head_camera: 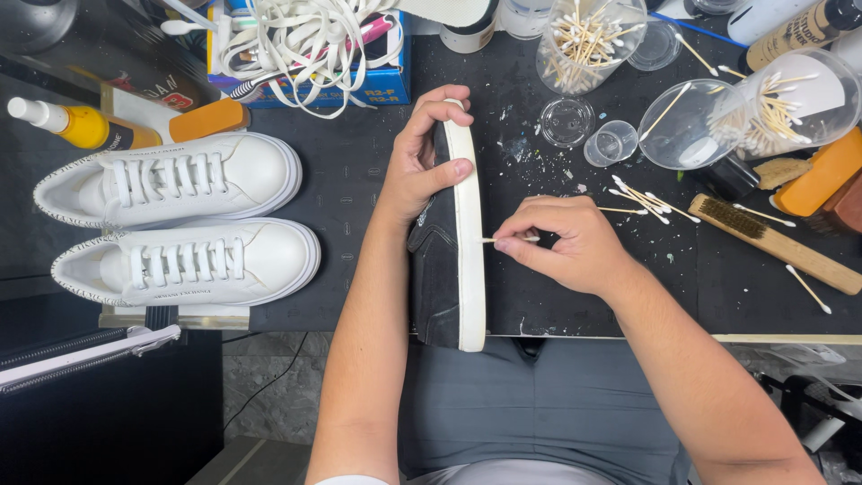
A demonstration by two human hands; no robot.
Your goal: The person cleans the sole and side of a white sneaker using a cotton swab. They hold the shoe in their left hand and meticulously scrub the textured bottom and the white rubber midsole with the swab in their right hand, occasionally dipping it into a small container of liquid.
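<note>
Black shoe [444,242] gripped by left hand [422,162], right hand [570,242] pressing cotton swab [508,240] against sole

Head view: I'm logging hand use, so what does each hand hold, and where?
Left hand grips the black shoe at its toe end; right hand pinches a cotton swab near its middle.

Black shoe [437,269] held on edge over a dark work mat [359,171].
Left hand [422,162] grips the toe end; right hand [570,242] presses a cotton swab [505,239] to the white sole [470,242]. Two white sneakers [180,224] lie at left; swab jars [588,40] and a brush [772,242] at right.
</note>
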